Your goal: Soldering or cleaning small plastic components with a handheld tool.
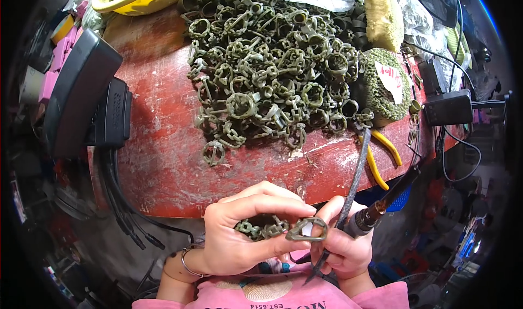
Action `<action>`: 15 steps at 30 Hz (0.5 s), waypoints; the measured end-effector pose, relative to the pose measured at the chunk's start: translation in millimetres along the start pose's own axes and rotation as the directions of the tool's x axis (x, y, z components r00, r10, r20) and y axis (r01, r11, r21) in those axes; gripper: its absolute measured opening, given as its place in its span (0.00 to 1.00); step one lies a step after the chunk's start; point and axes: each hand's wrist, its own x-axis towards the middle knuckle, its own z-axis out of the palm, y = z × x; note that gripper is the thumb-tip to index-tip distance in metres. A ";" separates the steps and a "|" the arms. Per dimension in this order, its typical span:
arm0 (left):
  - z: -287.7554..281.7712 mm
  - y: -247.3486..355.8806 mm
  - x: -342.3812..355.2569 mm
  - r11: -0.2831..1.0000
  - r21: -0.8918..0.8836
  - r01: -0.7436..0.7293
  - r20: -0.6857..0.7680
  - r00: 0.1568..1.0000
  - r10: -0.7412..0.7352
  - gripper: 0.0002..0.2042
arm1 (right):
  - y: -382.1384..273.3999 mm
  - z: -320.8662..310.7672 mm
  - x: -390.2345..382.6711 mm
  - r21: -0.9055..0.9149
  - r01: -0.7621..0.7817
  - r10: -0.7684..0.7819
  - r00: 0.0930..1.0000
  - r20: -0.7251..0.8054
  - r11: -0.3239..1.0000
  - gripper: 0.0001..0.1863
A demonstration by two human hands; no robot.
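Note:
My left hand is closed around dark green chain-link pieces. An open oval loop of the same green material sticks out past its thumb and fingertips. Close against the loop, my right hand has its fingers wrapped round a long, thin, dark file, which slants from the table edge down toward my lap. A black cylindrical tool with a copper-coloured section lies along the right hand; whether the fingers grip it too, I cannot tell. Part of the chain is hidden inside my left palm.
A big heap of green ring and chain pieces covers the red table. Yellow-handled pliers lie to its right, beside a labelled green block. A black device with cables stands left; a yellow basket sits behind.

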 end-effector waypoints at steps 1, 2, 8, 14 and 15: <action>-1.6 -1.8 1.1 1.000 -0.001 0.002 -0.003 1.000 -0.002 0.15 | 3.6 0.8 0.1 0.011 0.010 -0.009 1.000 -0.013 1.000 0.07; -3.5 -3.7 2.7 0.995 0.047 -0.085 0.029 0.996 0.083 0.15 | 3.7 0.9 -0.4 0.010 0.008 -0.008 1.000 -0.012 1.000 0.07; -2.9 6.3 -3.1 0.998 -0.016 0.063 0.001 0.998 -0.063 0.15 | 4.7 -3.1 -10.1 -0.310 0.247 -0.312 0.933 -0.181 0.918 0.11; 2.5 5.5 -2.4 0.942 -0.279 0.186 0.014 0.982 -0.190 0.14 | 3.9 -6.3 -8.8 -0.375 0.580 -0.659 0.742 -0.124 0.723 0.20; 2.3 6.9 -2.7 0.926 -0.301 0.226 0.003 0.972 -0.236 0.13 | 5.1 -6.2 -6.9 -0.439 0.573 -0.671 0.735 -0.099 0.692 0.19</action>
